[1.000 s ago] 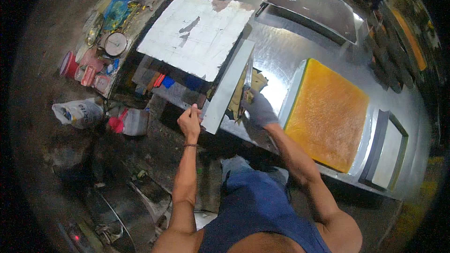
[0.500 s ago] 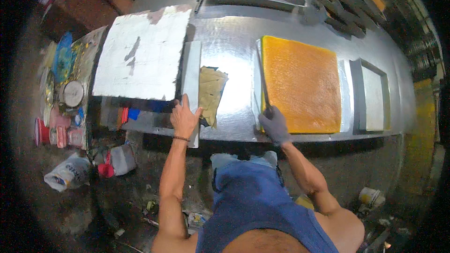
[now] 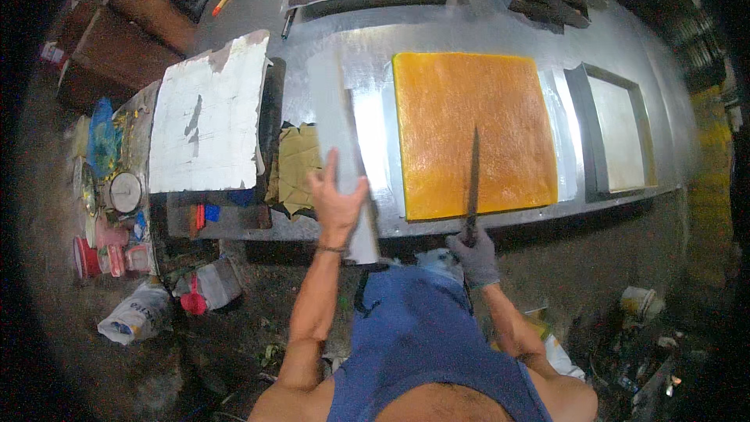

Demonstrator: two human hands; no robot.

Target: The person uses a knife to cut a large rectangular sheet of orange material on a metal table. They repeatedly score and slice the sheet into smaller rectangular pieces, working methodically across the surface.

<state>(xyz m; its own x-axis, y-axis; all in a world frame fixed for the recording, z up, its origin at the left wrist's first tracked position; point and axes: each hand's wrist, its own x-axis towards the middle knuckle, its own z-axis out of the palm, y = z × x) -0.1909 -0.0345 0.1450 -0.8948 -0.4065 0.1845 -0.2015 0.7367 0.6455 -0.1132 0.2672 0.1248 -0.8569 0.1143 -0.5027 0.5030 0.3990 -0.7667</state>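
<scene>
Where the pale strip [image 3: 333, 101] crosses, khaki cloth [image 3: 298, 160] is partly hidden.

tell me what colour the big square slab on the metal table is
The slab is orange, yellower along its left edge; clearest in the head view.

A narrow gap separates pale board [image 3: 342, 129] from orange slab [image 3: 445, 133].

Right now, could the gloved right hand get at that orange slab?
Probably yes: nothing visible blocks the right hand from the orange slab, though that hand holds a knife, its blade over the slab's near part.
</scene>
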